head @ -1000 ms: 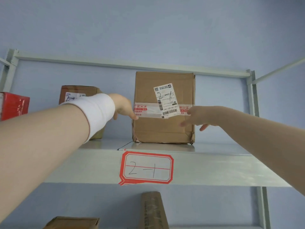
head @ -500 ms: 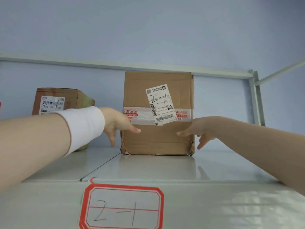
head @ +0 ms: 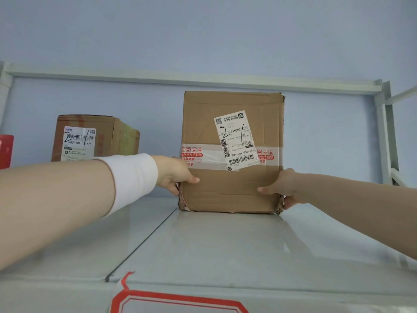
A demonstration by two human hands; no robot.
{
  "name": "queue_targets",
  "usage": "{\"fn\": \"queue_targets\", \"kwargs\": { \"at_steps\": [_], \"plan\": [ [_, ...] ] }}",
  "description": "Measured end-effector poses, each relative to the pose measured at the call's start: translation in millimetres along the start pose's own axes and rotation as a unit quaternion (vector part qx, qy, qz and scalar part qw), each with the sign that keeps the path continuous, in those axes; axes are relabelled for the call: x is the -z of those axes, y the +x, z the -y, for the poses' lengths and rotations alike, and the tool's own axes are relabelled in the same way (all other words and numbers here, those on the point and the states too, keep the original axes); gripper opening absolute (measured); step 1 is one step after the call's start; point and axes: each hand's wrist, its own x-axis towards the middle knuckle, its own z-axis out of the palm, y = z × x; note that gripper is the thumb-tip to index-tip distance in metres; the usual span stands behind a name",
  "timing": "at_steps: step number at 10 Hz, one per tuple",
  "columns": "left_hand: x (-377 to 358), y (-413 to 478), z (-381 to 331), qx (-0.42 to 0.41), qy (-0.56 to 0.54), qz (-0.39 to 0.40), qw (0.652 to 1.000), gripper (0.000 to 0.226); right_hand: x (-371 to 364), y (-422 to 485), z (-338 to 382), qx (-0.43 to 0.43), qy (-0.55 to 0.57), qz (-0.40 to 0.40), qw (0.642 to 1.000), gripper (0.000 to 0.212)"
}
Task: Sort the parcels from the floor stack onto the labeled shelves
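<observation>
Parcel [head: 232,190], creased boxy cardboard, glossy metal shelf [head: 225,245]

The shelf [head: 225,245] lies open in front of the box [head: 225,190], from its front edge to the box's foot. Left of the box a gap runs to the left box [head: 101,136]. The left hand [head: 173,175] fills the gap's near end, gripping the box's left edge. A red thing [head: 5,150] stands at the far left, past the left box. Right of the box the shelf is open as far as the post [head: 383,132], except where the right hand [head: 284,188] clasps the lower right corner. The rail [head: 191,81] crosses just above the box's top. Room behind the box is hidden.
</observation>
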Motion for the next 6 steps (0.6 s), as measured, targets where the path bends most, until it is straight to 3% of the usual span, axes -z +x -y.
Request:
{"fn": "queue_targets", "kwargs": {
  "at_steps": [3,5,6],
  "plan": [
    [-4,5,-1,0.003,-0.001,-0.006,1.0,0.057,-2,3,-1,0.003,0.024,0.0,1.0,0.09],
    [-2,2,-5,0.044,0.049,0.021,0.998,0.073,5,-7,3,-0.032,-0.008,0.052,0.998,0.091],
    [3,-12,-11,0.036,0.093,-0.014,0.995,0.076,13,-24,10,-0.022,-0.045,0.009,0.999,0.085]
  ]
}}
